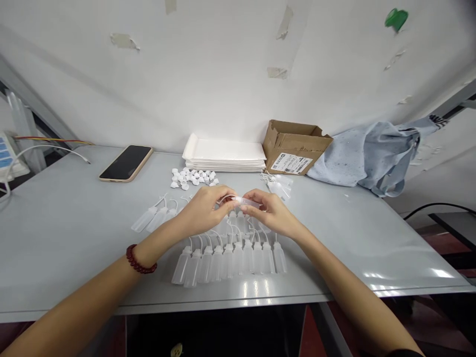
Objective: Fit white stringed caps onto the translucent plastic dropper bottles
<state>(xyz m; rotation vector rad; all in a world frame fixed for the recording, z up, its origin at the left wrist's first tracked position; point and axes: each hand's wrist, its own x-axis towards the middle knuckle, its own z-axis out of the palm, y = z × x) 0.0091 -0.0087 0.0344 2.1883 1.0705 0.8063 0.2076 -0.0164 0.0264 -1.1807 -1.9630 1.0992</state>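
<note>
My right hand point(274, 214) is closed round the body of a small translucent squeeze bottle point(249, 202), held on its side above the table. The fingers of my left hand point(207, 209) pinch the bottle's nozzle end, where a thin white tube curves away; the fingertips hide part of it. Below and in front of both hands stretches a row of similar bottles point(227, 263) with thin bent tubes, lying side by side. More bottles lie partly hidden behind that row, under my hands. Left of my left hand are several more bottles point(156, 219).
Small white caps point(193, 177) lie in a loose pile beyond my hands. Behind them is a stack of white padded envelopes point(226, 154), beside an open cardboard box point(295, 148). A light blue cloth point(366, 156) rests at right, a phone point(127, 163) at left, and bottle pieces point(278, 187) near the box.
</note>
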